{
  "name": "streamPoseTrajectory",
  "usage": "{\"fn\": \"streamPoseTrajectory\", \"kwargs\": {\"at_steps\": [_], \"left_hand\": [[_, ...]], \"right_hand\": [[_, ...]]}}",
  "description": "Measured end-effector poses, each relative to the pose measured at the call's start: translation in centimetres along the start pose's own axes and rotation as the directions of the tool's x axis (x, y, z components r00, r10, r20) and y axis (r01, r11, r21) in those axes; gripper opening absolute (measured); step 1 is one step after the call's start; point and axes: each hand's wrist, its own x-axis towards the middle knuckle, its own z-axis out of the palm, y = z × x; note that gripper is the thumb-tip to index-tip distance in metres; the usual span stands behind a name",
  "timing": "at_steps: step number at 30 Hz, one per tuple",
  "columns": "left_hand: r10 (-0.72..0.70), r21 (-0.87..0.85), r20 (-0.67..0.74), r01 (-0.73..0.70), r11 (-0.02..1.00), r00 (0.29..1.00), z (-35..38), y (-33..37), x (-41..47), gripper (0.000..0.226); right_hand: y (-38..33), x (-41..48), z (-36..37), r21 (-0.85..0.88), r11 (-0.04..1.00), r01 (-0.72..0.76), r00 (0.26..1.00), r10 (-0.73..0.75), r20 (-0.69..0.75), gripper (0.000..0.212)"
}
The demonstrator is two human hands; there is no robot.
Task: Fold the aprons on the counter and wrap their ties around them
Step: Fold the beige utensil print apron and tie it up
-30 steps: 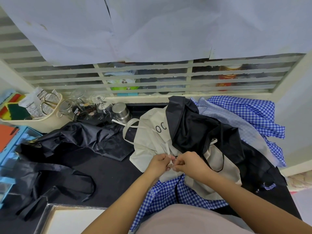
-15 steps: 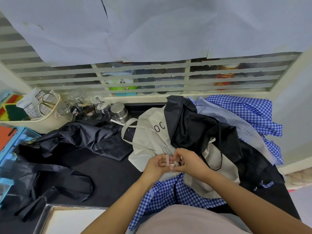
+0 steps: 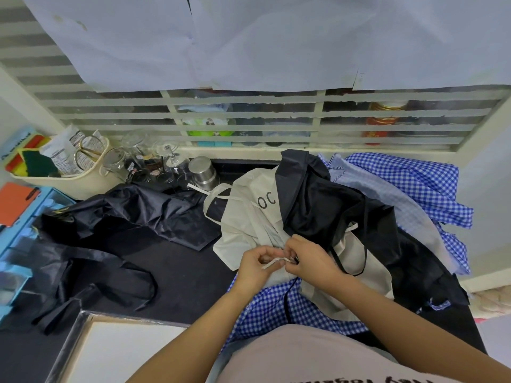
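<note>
One cream tie (image 3: pixel 272 263) between left hand (image 3: pixel 255 265) and right hand (image 3: pixel 312 261) grips

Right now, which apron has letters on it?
The cream apron, printed "OC". The black apron draped over it, the left black apron and the blue-checked apron show no letters.

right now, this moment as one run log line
left hand: pinches cream tie | right hand: pinches cream tie | cream apron: unfolded, partly under black apron | stage: ties not yet wrapped

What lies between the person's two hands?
In the head view, a cream apron tie runs between the left hand and the right hand; both pinch it.
</note>
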Motion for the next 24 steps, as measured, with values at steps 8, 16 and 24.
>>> {"fn": "streamPoseTrajectory", "kwargs": {"at_steps": [8,16,24], "left_hand": [[0.019,0.024,0.0,-0.019,1.0,1.0,-0.2,-0.3,0.2,0.022],[0.01,0.038,0.101,-0.014,0.999,0.995,-0.9,-0.1,0.6,0.021],[0.027,-0.001,0.079,-0.027,1.0,0.996,-1.2,-0.2,0.4,0.018]], "right_hand": [[0.7,-1.1,0.9,0.066,0.99,-0.126,0.984,0.133,-0.122,0.026],[0.6,-1.4,0.0,0.455,0.845,-0.279,0.96,0.253,0.119,0.027],[-0.4,-1.5,0.5,0.651,0.643,-0.404,0.905,0.387,0.178,0.071]]}}
